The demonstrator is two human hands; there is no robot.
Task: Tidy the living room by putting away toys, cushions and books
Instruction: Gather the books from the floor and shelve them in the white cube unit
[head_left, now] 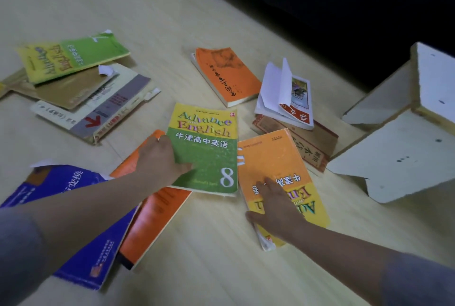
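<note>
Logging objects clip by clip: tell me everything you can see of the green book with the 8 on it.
The green book is a thin paperback, yellow band on top reading Advance with English, green below with white Chinese characters and a white 8. It lies flat, face up, lower edge slightly worn, partly on an orange book on the floor. The left hand holds its left edge, thumb on the cover.

Green-and-yellow book point(206, 148), orange book point(278, 172), blue book point(73, 207), pale wood-grain floor point(221, 268).
</note>
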